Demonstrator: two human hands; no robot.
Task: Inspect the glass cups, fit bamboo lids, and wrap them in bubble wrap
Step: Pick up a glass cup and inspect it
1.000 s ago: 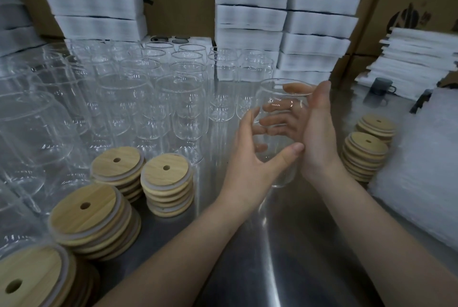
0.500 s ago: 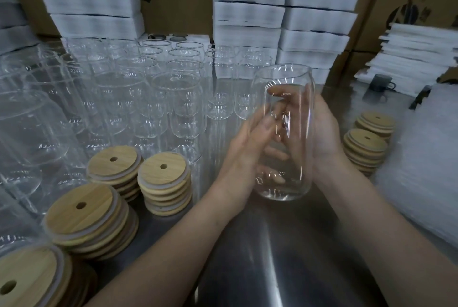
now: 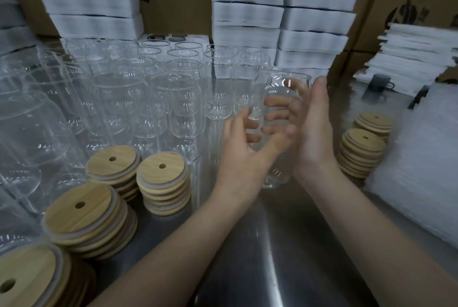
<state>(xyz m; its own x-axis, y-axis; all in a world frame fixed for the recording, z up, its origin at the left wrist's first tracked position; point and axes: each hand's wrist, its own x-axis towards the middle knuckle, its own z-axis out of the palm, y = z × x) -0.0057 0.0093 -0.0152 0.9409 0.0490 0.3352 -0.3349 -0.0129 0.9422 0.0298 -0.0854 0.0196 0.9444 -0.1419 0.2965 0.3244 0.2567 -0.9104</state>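
Over the steel table (image 3: pixel 272 269) the glass cup (image 3: pixel 280 83) stood upright, left hand (image 3: pixel 241 155) and right hand (image 3: pixel 313 133) curled round it; the nearest bamboo lids (image 3: pixel 363 150) lay at the right hand's three o'clock

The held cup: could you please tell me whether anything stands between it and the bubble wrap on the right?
Partly. Two lid stacks stand on the table between the cup, gripped by the left hand and right hand, and the bubble wrap's far part. Nearer the person, nothing visible on the table separates them.
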